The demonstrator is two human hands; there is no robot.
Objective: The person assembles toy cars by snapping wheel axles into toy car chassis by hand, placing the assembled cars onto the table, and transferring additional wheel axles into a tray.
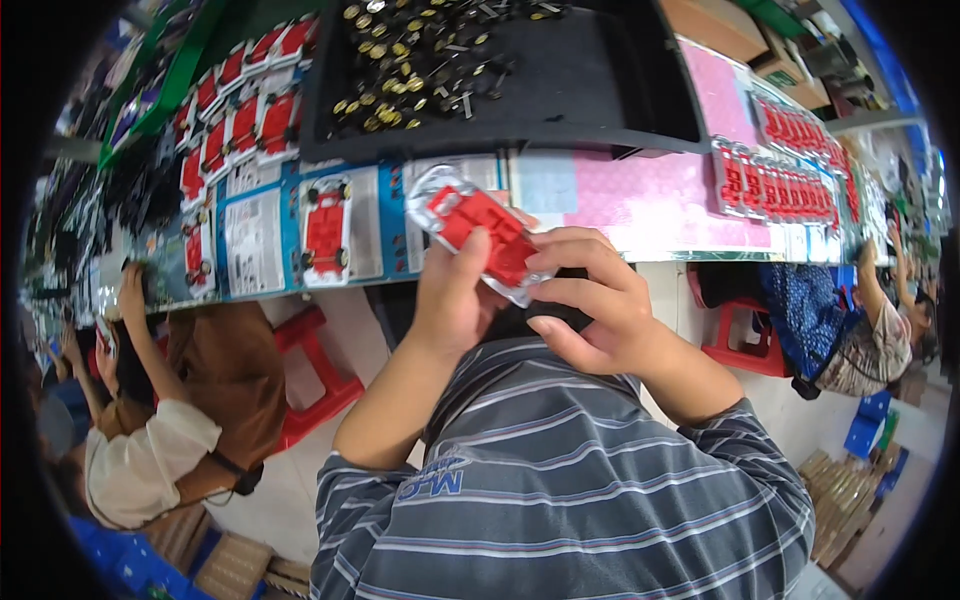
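A toy car body [462,222] with a red inside and a whitish shiny rim is held tilted over the table's near edge. My left hand [455,295] is closed round its near left side, with the thumb pressed on the red part. At the near right end, the bent fingers of my right hand [600,295] rest on the body, and its thumb sits lower, apart from the other fingertips. Whether a small part is also pinched there I cannot make out. Another toy car body [326,232], with dark wheels at its corners, lies on a printed sheet to the left.
Beyond my hands stands a black bin [590,75] with a heap of wheels [400,80] in its left part. Rows of red car bodies [245,125] lie far left, and more red parts [770,188] line the right. Co-workers sit on both sides, near red stools [318,375].
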